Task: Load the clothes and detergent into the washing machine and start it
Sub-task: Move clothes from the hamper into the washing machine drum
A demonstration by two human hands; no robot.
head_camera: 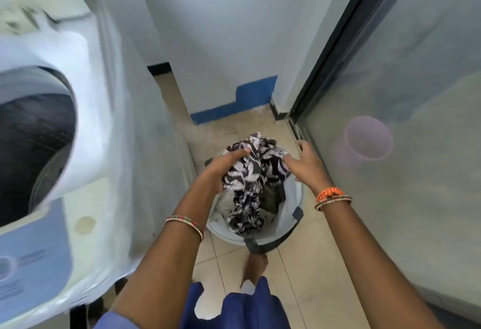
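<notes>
A black-and-white patterned garment (250,180) rises out of a pale laundry bucket (296,198) with a dark handle, standing on the tiled floor. My left hand (221,167) is closed on the garment's left side. My right hand (303,162) touches its right side with the fingers spread apart. More clothes lie lower in the bucket, mostly hidden. At the left stands a top-loading washing machine (99,110), blurred, with its drum (31,146) open and dark inside. No detergent is visible.
A frosted glass partition (416,94) with a black frame runs along the right; a pink bucket (364,141) shows dimly behind it. A white wall with blue skirting (234,104) closes the narrow passage ahead. My bare foot (255,266) stands just behind the laundry bucket.
</notes>
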